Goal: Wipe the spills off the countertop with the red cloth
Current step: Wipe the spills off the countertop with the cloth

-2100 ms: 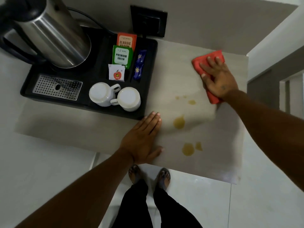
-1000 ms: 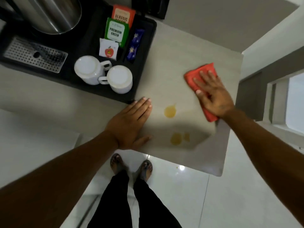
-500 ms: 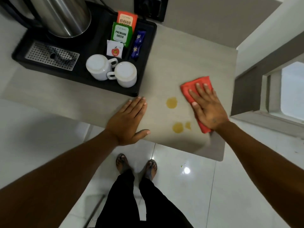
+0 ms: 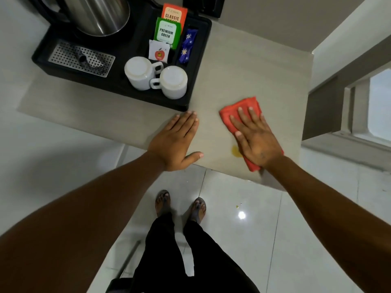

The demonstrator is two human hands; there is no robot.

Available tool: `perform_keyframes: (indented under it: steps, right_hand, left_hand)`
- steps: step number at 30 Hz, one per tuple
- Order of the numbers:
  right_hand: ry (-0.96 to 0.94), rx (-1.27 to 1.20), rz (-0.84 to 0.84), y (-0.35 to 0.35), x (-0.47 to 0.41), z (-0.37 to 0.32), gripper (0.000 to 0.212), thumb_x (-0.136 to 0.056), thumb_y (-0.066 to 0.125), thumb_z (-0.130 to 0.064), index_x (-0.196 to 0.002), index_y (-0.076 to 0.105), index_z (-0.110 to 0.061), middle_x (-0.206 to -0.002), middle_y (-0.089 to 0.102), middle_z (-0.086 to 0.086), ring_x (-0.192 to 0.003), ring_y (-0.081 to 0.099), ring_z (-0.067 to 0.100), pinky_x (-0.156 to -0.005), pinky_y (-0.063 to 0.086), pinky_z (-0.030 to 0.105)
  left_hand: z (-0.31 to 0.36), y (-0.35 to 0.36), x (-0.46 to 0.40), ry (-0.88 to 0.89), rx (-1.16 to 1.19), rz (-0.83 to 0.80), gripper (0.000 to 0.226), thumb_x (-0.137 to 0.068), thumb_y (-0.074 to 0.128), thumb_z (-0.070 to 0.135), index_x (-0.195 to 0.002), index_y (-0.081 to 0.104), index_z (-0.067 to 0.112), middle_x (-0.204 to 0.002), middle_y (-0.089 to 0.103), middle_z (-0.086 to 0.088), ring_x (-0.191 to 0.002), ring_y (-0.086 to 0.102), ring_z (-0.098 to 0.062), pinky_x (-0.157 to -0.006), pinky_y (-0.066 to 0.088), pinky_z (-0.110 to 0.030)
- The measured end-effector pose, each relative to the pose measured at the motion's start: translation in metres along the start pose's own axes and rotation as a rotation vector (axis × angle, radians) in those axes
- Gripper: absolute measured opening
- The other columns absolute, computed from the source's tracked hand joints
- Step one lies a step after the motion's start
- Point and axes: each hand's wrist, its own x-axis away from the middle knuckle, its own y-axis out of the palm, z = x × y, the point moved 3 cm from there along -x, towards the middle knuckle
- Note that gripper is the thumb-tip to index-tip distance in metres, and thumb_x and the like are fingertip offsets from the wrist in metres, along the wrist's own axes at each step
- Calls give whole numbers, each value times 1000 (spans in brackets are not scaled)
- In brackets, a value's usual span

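The red cloth lies folded on the beige countertop, near its front right part. My right hand presses flat on the cloth, fingers spread. One yellow spill peeks out at the left edge of that hand, close to the counter's front edge. My left hand rests flat on the counter's front edge, palm down, holding nothing, a short gap left of the cloth.
A black tray at the back left carries a steel kettle, two upturned white cups and tea sachets. My feet stand on the glossy tiled floor below the counter edge. A wall socket sits behind.
My right hand has slid the cloth left and toward the front edge, covering the upper spill and part of the lower ones. My left hand has stayed put.
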Motion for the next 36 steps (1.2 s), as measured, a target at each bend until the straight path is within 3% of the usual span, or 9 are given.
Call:
perform_keyframes:
  steps: [3, 7, 12, 17, 21, 27, 32, 36]
  right_hand:
    - [128, -59, 26, -6, 28, 25, 54, -102, 25, -39, -153, 33, -22, -164, 20, 8, -152, 8, 33, -122, 11, 57]
    - [245, -64, 102, -15, -13, 28, 48, -105, 33, -31, -153, 35, -22, -164, 20, 10, -152, 8, 35, -122, 10, 55]
    - [257, -31, 96, -2, -49, -23, 51, -106, 32, -33, -155, 28, -22, -165, 17, 11, -152, 5, 37, -122, 7, 55]
    - [204, -5, 52, 24, 34, -59, 54, -104, 30, -38, -156, 26, -24, -165, 17, 8, -153, 6, 33, -121, 12, 56]
    - [425, -85, 56, 11, 71, -13, 55, -104, 23, -43, -156, 25, -27, -166, 13, 6, -153, 3, 31, -121, 13, 57]
    - [770, -132, 179, 1, -27, -16, 54, -104, 27, -38, -155, 27, -20, -164, 17, 17, -151, 6, 41, -122, 4, 55]
    - [543, -88, 166, 29, -9, -103, 58, -105, 22, -44, -158, 11, -25, -167, 5, 9, -153, -5, 33, -123, 1, 53]
    - [638, -129, 199, 33, 55, -68, 54, -103, 32, -41, -156, 23, -32, -166, 15, 3, -153, 3, 28, -122, 12, 57]
  left_hand:
    - [1, 2, 1, 5, -3, 6, 97, -97, 31, 70, -160, 16, -2, -171, 14, -22, -160, 7, -34, -129, 13, -52]
    - [0, 1, -2, -2, -26, 11, 97, -96, 26, 71, -160, 14, -1, -171, 13, -21, -160, 6, -34, -129, 13, -52]
    - [-1, 1, -1, 0, -44, 1, 98, -96, 27, 72, -160, 16, -1, -170, 16, -22, -160, 9, -34, -129, 14, -51]
    - [-4, 1, 0, 18, -60, -57, 100, -95, 19, 75, -161, 10, 1, -172, 9, -20, -160, 3, -33, -130, 10, -51]
    - [-6, 1, 2, 37, -93, -82, 99, -96, 12, 75, -161, 4, 1, -172, 6, -20, -160, 1, -33, -130, 9, -51]
    - [-4, 1, 2, 35, -68, -81, 98, -96, 12, 74, -161, 5, 0, -172, 6, -21, -160, 0, -34, -130, 9, -52]
    - [-6, 0, 2, 41, -47, -125, 99, -97, 11, 76, -162, -1, 3, -172, -2, -19, -160, -8, -32, -130, 6, -51]
    - [-5, -2, 0, 49, -45, -135, 98, -96, 10, 74, -161, 1, 1, -172, 0, -20, -160, -8, -32, -130, 6, -51]
